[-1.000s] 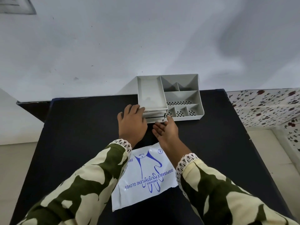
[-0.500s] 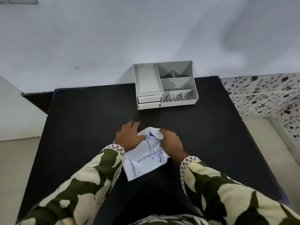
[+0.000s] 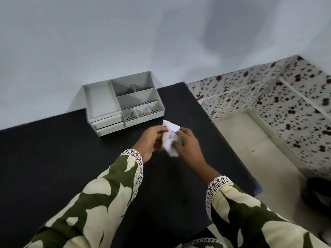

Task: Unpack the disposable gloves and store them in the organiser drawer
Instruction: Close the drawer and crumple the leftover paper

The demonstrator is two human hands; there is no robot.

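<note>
The white glove packet [image 3: 169, 138], printed in blue, is lifted off the black table [image 3: 53, 158] and crumpled between both hands. My left hand [image 3: 152, 141] grips its left side and my right hand [image 3: 188, 146] grips its right side. Most of the packet is hidden by my fingers; one corner sticks up above them. The grey organiser [image 3: 121, 102] stands at the table's far edge against the wall, just beyond my hands. Its two small drawers [image 3: 108, 123] at the front left look pushed in.
The table's right edge runs close beside my right hand, with pale floor [image 3: 250, 140] below it. A speckled tiled wall [image 3: 286, 97] rises to the right. A dark object [image 3: 317, 194] lies on the floor at the far right.
My hands left the organiser's drawers, took hold of the packet lying on the table and raised it, bunching it up. The view has swung to the right.
</note>
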